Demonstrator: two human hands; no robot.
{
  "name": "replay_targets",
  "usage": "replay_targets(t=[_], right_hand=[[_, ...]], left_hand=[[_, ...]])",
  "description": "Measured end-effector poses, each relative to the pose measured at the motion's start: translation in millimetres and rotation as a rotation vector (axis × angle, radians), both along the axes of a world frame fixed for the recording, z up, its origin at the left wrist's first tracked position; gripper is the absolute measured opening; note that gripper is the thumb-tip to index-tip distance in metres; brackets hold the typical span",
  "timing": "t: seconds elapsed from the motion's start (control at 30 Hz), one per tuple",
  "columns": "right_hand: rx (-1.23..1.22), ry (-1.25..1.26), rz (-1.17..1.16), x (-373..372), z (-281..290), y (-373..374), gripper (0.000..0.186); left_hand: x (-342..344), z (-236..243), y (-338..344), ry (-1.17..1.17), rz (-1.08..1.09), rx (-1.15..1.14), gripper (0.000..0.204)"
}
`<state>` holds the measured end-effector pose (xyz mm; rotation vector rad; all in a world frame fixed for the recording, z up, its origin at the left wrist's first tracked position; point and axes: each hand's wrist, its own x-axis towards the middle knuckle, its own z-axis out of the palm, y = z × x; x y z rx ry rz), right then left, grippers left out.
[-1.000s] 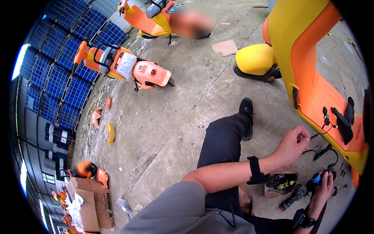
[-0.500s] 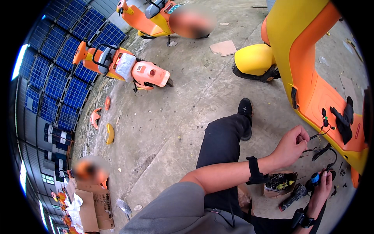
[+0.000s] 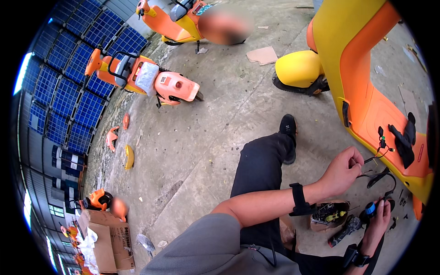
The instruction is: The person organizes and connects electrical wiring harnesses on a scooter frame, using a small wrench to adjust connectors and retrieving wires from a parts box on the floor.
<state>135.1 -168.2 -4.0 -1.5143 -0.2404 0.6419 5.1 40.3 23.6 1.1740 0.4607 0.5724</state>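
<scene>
My left hand [image 3: 340, 169] is closed in a pinch on a thin black wire [image 3: 373, 157] beside the orange footboard [image 3: 371, 120] of a yellow-and-orange scooter. Lower right, my right hand [image 3: 380, 220] is closed on a black cable [image 3: 393, 185], close to a blue-and-black cylindrical part [image 3: 370, 210] of what looks like a camouflage power tool [image 3: 347, 231] on the floor. Small connectors [image 3: 382, 141] with green parts hang at the footboard's edge, next to crumpled black gloves [image 3: 403, 146]. A cardboard box [image 3: 324, 219] holding tools, including yellow-handled ones, sits below my left wrist.
Two more scooters [image 3: 176, 88] [image 3: 162, 25] stand at upper left and top, before stacked blue grid-framed containers [image 3: 89, 68]. Loose orange and yellow panels [image 3: 129, 157] lie on the concrete floor [image 3: 197, 137]. A large cardboard box [image 3: 110, 243] is at lower left; dark drums [image 3: 68, 160] stand behind.
</scene>
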Motion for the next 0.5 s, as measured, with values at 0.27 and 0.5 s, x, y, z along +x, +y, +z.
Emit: replay_targets(t=[0.27, 0.5], right_hand=[[-0.004, -0.021, 0.01, -2.0, 1.5, 1.4, 0.018], [-0.015, -0.02, 0.007, -0.9, -1.9, -0.1, 0.018]], left_hand=[[-0.8, 1.1, -0.4, 0.005, 0.003, 0.017, 0.008], [-0.9, 1.1, -0.4, 0.013, 0.007, 0.042, 0.008]])
